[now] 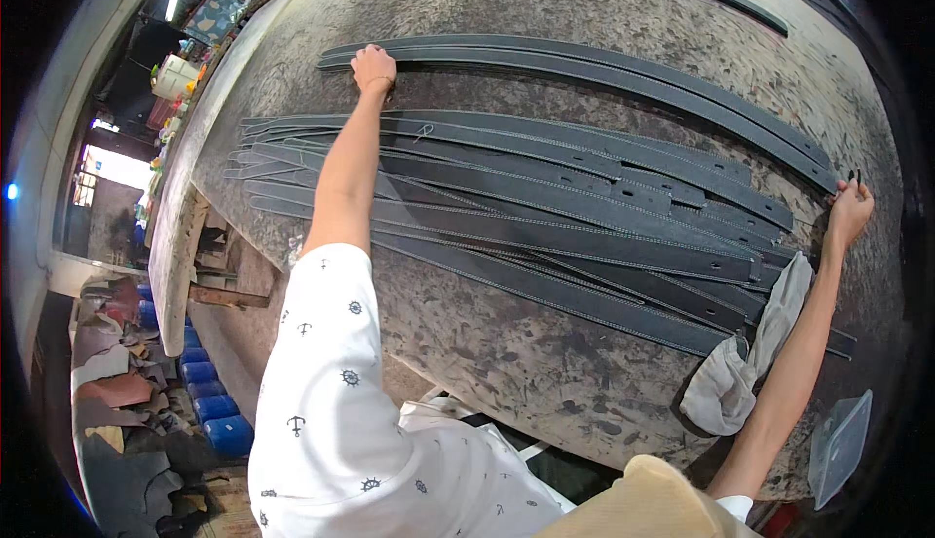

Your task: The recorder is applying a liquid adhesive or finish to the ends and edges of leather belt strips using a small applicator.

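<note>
Head view showed a pair of belt straps [594, 71] lying side by side toward the far side of a large worktable [487, 368], just beyond a loose pile of similar straps [584, 236]. Their long axis ran from left to right across the tabletop, the right end lying nearer the person than the left. The narrowed, tapering tips pointed left; the broader ends lay at the right. Both followed nearly the same line, bowed in the fisheye picture.

The pair looked dark grey and leather-like, matt, long and slim, with pale stitching along the edges. The straps in the pile had the same colour and stitching, fanned out at slightly different angles, and several had slots cut near their right ends.

The left hand [374, 68] rested on the pair near the tapered tips, fingers curled; whether it gripped or only pressed could not be told. Beside the opposite end, the right hand [853, 209] had its fingers closed on a small dark item [853, 178] that stuck up above them, too small to identify. Near the right forearm lay a crumpled greyish cloth [723, 387] and a clear plastic tub [840, 448].
</note>
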Tool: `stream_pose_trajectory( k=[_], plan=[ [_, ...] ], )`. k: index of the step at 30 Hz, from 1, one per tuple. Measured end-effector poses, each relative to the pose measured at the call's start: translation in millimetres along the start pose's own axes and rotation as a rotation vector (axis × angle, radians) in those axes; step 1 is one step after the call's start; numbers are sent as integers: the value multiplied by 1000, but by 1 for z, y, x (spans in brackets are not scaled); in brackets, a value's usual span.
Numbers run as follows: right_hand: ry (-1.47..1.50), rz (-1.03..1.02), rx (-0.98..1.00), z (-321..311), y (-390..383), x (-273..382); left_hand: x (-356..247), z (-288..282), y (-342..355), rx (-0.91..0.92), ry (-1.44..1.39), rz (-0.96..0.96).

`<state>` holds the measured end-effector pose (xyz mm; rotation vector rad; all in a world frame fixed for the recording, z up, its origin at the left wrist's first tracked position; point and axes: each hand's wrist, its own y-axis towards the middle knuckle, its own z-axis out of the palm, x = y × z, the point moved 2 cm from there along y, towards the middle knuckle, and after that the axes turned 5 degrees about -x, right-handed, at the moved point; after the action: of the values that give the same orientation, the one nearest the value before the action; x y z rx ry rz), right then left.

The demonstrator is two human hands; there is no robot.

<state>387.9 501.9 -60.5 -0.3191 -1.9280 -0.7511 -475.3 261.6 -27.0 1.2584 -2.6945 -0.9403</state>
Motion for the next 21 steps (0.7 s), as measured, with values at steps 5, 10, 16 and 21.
stream_pose_trajectory(
  k=[5,10,16,21],
  plan=[
    [50,-14,-46,12,-15,21,-2,-25,-5,29,57,96],
    [-83,-134,-26,5,-25,30,-49,-37,-40,-15,-46,474],
    [-93,-141,-14,-6,-25,27,-174,-55,-78,274,-383,1058],
    [-41,-154,-1,-2,-38,54,-210,-61,-47,745,-272,877]
  ],
)
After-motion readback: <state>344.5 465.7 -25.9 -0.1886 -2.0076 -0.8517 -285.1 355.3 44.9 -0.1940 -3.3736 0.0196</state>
